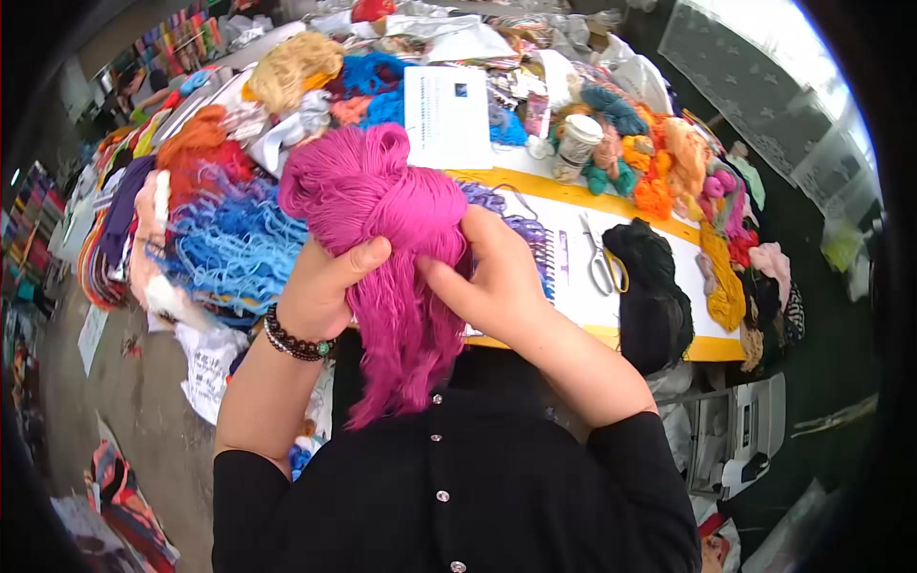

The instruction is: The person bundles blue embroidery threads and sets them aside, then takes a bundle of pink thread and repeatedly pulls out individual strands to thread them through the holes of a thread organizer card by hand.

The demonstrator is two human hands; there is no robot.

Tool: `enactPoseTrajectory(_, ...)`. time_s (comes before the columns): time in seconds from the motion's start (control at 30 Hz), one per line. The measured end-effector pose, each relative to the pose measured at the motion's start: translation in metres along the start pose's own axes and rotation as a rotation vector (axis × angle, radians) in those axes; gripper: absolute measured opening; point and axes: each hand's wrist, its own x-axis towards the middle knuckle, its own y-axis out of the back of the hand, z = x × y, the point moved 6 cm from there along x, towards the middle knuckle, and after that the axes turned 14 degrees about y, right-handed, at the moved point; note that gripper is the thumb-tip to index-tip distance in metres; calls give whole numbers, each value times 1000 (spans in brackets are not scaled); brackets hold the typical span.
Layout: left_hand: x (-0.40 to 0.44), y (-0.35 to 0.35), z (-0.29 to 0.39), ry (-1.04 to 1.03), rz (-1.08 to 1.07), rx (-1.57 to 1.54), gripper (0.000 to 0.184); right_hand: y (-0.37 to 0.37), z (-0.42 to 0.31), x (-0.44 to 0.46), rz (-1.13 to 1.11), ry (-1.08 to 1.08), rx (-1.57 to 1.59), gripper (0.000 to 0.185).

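Note:
A bundle of magenta yarn [382,205], knotted into a thick bun at its top, is held up in front of my chest. Its loose strands hang down between my wrists. My left hand [330,277], with a beaded bracelet on the wrist, grips the bundle from the left, thumb on the front. On the other side, my right hand [492,272] closes round it, its thumb pressed against the strands below the bun. The fingers behind the yarn are partly hidden. Scissors [601,267] and black yarn [652,296] lie on the table to the right.
Blue yarn [234,244] and other coloured yarns are heaped on the left. Behind the bundle stand a printed white sheet [446,119] and a patterned cup [578,145]. Orange yarn [653,196] and more skeins line the right. Someone is partly visible at the far left back.

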Motion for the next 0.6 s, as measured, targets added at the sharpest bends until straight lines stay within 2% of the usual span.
enactPoseTrajectory(0.07, -11, 12, 9, -32, 59, 26, 53, -13, -11, 7, -61, 97, -118, 20)
enactPoseTrajectory(0.2, -22, 25, 17, 36, 30, -125, 51, -34, -21, 9, -111, 194, -153, 15)
enactPoseTrajectory(0.27, -26, 35, 17, 91, 22, -192, 51, -35, -16, 15, -206, 51, 2, 16)
enactPoseTrajectory(0.3, -29, 43, 19, 103, 42, -169, 49, -33, -13, 16, -251, -137, 171, 19)
enactPoseTrajectory(0.37, -38, 53, 28, 112, 61, -94, 46, -48, 7, 5, -159, -417, 914, 23)
enactPoseTrajectory(0.4, -42, 54, 31, 113, 100, -92, 41, -48, 2, 5, -119, -536, 1116, 27)
enactPoseTrajectory(0.43, -44, 57, 31, 115, 102, -97, 41, -49, 5, 4, -121, -541, 1116, 27)
enactPoseTrajectory(0.5, -48, 65, 29, 125, 191, 16, 38, -61, 15, -6, -97, -741, 1358, 31)
enactPoseTrajectory(0.53, -49, 68, 27, 98, 244, 38, 36, -66, 20, -7, -177, -747, 1434, 35)
enactPoseTrajectory(0.57, -48, 71, 23, 99, 250, 34, 36, -68, 25, -7, -182, -716, 1309, 38)
enactPoseTrajectory(0.6, -51, 78, 22, 28, 348, 171, 36, -71, 26, -6, -188, -685, 1184, 41)
